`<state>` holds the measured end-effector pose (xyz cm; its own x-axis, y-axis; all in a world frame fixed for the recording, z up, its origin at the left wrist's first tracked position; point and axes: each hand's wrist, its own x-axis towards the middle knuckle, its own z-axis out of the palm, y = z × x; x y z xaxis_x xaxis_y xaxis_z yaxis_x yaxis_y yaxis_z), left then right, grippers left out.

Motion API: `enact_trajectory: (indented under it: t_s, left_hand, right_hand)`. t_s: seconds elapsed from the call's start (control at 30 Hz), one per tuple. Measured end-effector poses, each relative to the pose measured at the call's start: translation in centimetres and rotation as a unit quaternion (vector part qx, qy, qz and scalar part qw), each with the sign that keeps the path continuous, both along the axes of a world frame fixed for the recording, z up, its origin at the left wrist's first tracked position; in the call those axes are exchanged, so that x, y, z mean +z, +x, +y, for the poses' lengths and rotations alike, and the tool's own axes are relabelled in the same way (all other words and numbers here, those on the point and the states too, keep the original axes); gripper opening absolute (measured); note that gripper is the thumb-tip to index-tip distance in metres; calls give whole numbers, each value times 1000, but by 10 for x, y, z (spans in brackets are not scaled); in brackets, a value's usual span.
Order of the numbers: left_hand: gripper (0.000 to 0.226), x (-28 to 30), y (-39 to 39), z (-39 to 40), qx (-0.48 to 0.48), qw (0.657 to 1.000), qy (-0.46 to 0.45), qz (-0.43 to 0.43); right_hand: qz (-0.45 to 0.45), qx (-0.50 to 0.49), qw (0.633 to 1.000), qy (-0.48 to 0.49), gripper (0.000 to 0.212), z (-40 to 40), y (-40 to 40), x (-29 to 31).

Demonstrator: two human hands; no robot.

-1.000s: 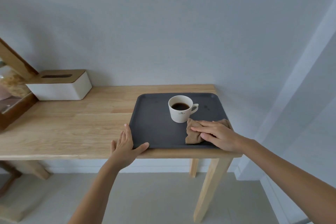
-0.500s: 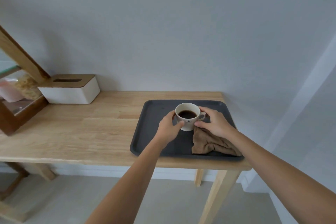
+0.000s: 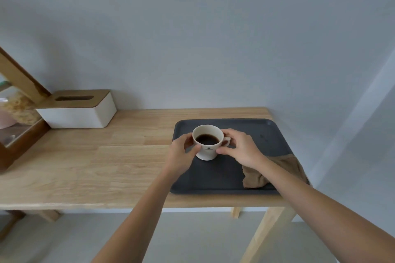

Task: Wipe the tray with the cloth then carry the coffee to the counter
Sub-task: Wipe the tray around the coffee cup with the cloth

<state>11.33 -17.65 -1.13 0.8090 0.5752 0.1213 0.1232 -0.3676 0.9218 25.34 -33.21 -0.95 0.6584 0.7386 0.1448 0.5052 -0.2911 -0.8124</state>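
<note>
Coffee cup (image 3: 207,142) sits upright on the dark tray (image 3: 275,134), clasped between your hands: left hand (image 3: 181,153) fingers curled against its left wall, right hand (image 3: 240,148) pinching the handle side. Brown cloth (image 3: 254,175) lies crumpled at the tray's near right corner, on the wooden table (image 3: 106,156).

Tissue box (image 3: 79,110) w/ wood lid sits on my table (image 3: 96,162), by wall; wood frame (image 3: 19,126) at left.
</note>
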Motion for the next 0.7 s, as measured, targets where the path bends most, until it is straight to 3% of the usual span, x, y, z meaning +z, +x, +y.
enact_trajectory:
  t_s: [0.53,0.63,0.7]
  left_hand:
    - [40,-4,-40,32,18,1000,9,12]
    - [49,-11,-44,13,58,994,75,51]
    - [74,-24,-45,-8,116,972,153,135]
  right_hand:
    - [-18,39,999,-3,62,42,-30,-5]
    - [-29,77,994,-71,78,30,-27,-1]
    - [-69,90,986,-123,79,10,-21,0]
